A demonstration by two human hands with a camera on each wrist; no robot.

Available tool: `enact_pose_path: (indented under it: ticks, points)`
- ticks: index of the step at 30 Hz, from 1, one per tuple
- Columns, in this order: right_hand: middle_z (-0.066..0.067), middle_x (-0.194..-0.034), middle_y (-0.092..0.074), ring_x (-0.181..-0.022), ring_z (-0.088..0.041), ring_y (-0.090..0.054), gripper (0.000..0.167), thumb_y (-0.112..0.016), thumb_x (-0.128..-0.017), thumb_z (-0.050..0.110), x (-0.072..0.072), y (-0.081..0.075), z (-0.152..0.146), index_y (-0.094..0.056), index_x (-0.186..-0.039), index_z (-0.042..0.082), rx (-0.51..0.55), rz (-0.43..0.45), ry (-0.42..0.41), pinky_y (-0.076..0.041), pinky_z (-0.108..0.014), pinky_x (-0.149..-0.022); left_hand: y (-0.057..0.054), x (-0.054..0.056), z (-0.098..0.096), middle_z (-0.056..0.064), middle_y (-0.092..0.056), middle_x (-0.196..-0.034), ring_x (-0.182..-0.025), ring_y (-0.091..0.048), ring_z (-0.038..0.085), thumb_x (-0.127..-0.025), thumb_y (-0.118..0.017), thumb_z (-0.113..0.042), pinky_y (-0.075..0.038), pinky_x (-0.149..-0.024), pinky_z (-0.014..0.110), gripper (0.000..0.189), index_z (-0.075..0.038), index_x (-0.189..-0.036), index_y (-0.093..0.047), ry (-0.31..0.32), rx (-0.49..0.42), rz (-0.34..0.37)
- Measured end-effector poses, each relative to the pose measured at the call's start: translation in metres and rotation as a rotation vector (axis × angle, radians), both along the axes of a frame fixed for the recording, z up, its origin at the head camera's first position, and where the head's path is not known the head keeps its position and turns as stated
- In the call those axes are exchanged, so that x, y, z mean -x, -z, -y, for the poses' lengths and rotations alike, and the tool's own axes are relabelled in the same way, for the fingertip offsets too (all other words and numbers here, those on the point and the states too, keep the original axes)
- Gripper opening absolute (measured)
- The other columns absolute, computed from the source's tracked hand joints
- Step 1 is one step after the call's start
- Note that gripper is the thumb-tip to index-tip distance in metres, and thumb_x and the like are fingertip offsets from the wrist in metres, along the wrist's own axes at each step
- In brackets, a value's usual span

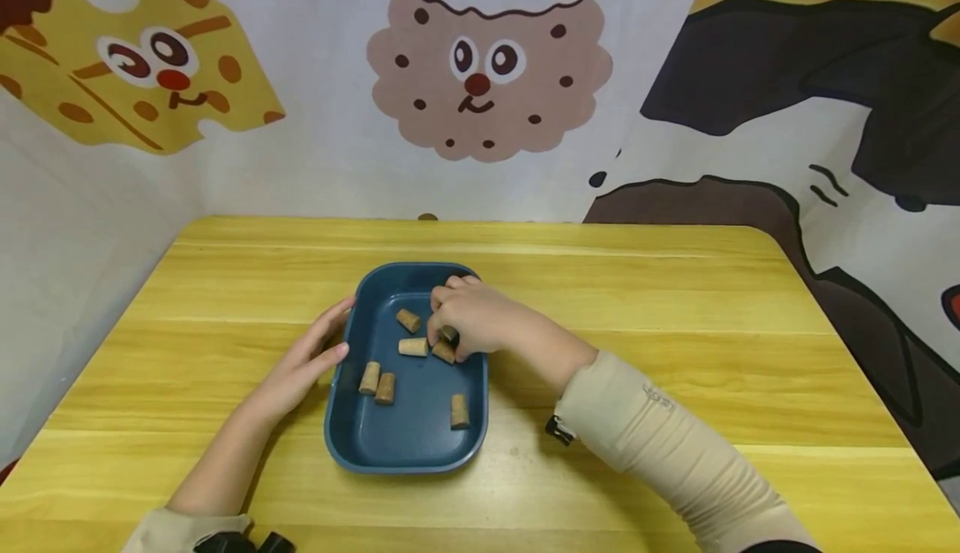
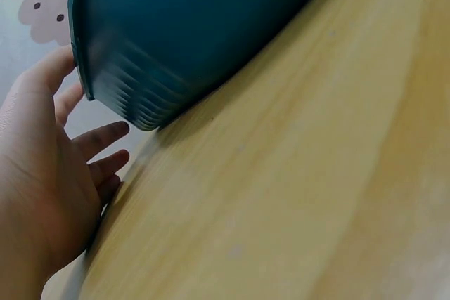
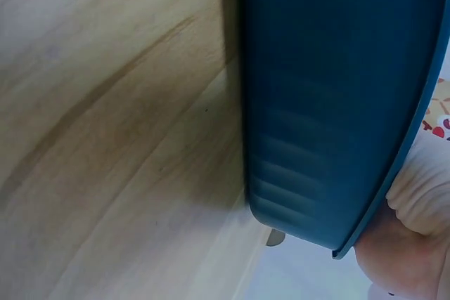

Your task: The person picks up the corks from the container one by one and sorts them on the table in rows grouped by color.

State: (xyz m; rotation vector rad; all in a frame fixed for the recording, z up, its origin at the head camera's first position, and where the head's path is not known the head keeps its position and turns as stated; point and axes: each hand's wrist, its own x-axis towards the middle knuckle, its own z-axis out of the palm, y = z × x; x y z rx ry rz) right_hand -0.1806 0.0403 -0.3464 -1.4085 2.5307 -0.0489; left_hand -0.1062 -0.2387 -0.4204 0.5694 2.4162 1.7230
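Observation:
A blue rectangular tray (image 1: pixel 408 451) holds several tapered cork stoppers. My right hand (image 1: pixel 476 317) reaches over the tray's right rim, its thumb and fingers pinching a cork stopper (image 1: pixel 448 334). Just below the fingertips lies another cork stopper (image 1: pixel 443 352), and a paler one (image 1: pixel 412 346) is to their left. My left hand (image 1: pixel 303 361) touches the tray's left rim with fairly straight, spread fingers. In the left wrist view, that hand (image 2: pixel 56 152) has its thumb side at the rim. The right wrist view shows part of my right hand (image 3: pixel 401 251) beyond the rim, fingertips hidden.
More cork stoppers lie in the tray: one (image 1: pixel 408 321) near the top, a touching pair (image 1: pixel 385 389) at lower left, and one (image 1: pixel 459 411) at lower right. The tray stands on a wooden table (image 1: pixel 637 286), with a cartoon-printed wall covering (image 1: pixel 315 161) behind.

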Motion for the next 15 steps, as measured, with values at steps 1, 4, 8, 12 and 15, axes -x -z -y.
enact_pose_path:
  ticks: [1, 4, 8, 12, 15]
  points:
    - [0.004, -0.112, -0.053, -0.101, -0.017, -0.039, 0.03, -0.084, -0.074, 0.031, 0.0, 0.0001, -0.0004, -0.073, -0.102, 0.033, 0.004, 0.0, 0.001, -0.031, -0.032, -0.088, 0.0, -0.0001, -0.0001, 0.021, -0.03, -0.149, -0.135, -0.027, 0.037, -0.101, -0.045, -0.008, -0.031, -0.096, 0.016, 0.058, -0.019, -0.154, -0.024, 0.0, 0.0, 0.0]
    - [0.004, -0.112, -0.052, -0.101, -0.017, -0.039, 0.03, -0.083, -0.075, 0.033, -0.0002, -0.0001, -0.0017, -0.073, -0.103, 0.033, 0.021, 0.0, 0.003, -0.031, -0.033, -0.088, 0.0002, -0.0003, -0.0005, 0.02, -0.03, -0.149, -0.134, -0.027, 0.037, -0.101, -0.045, -0.009, -0.031, -0.096, 0.016, 0.058, -0.02, -0.153, -0.024, -0.001, -0.002, 0.001]
    - [0.004, -0.113, -0.051, -0.102, -0.017, -0.039, 0.032, -0.082, -0.075, 0.034, -0.0003, -0.0007, -0.004, -0.072, -0.105, 0.033, 0.055, -0.005, 0.005, -0.031, -0.034, -0.089, 0.0005, 0.0, -0.0006, 0.019, -0.031, -0.149, -0.135, -0.027, 0.036, -0.101, -0.045, -0.009, -0.031, -0.097, 0.017, 0.058, -0.02, -0.153, -0.024, -0.003, -0.003, 0.004]
    - [0.003, -0.113, -0.051, -0.103, -0.017, -0.039, 0.032, -0.081, -0.075, 0.036, 0.0002, -0.0009, -0.0065, -0.072, -0.106, 0.032, 0.094, -0.015, 0.007, -0.031, -0.034, -0.089, 0.0014, 0.0005, 0.0, 0.019, -0.031, -0.149, -0.135, -0.027, 0.035, -0.101, -0.046, -0.009, -0.03, -0.098, 0.02, 0.058, -0.021, -0.153, -0.024, -0.007, 0.005, 0.01]
    - [0.004, -0.112, -0.051, -0.103, -0.017, -0.039, 0.032, -0.08, -0.076, 0.038, 0.0004, -0.0008, -0.008, -0.072, -0.106, 0.032, 0.121, -0.028, 0.011, -0.032, -0.035, -0.091, 0.0023, 0.0009, 0.0005, 0.019, -0.031, -0.149, -0.135, -0.027, 0.035, -0.101, -0.046, -0.009, -0.03, -0.098, 0.02, 0.058, -0.021, -0.153, -0.024, -0.011, 0.007, 0.011]
